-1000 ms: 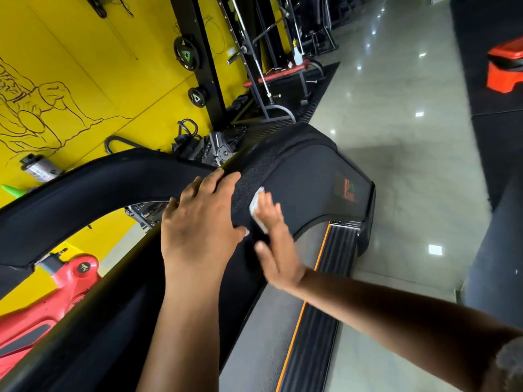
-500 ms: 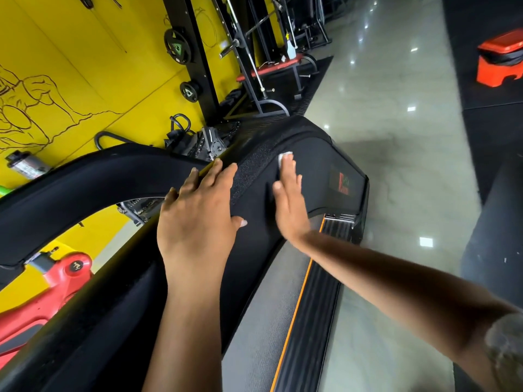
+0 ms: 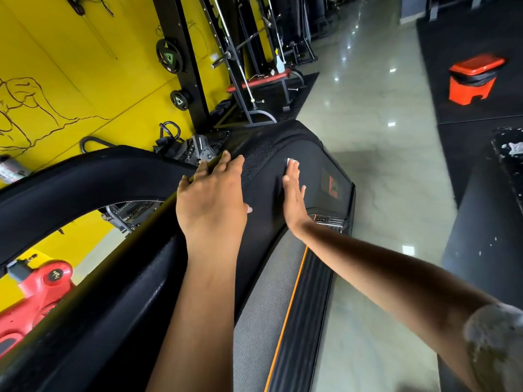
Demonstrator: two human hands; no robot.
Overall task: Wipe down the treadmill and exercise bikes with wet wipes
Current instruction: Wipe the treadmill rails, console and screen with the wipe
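The fingers (image 3: 293, 176) of the right hand (image 3: 294, 199) lie straight and close together, pressing a small white wet wipe (image 3: 289, 161) flat against the curved black plastic hood of the treadmill (image 3: 311, 148). Only the wipe's far corner shows beyond them. The left hand (image 3: 212, 199) rests on the hood's left edge, its fingers straight, slightly spread and holding nothing. A red logo (image 3: 329, 188) sits just right of the right hand. Nearer the camera run the grey running belt (image 3: 263, 306) and an orange-edged black ribbed side rail (image 3: 308, 306). A red exercise machine (image 3: 36, 295) stands by the yellow wall (image 3: 85, 66), well apart from an orange plastic bin (image 3: 475, 80).
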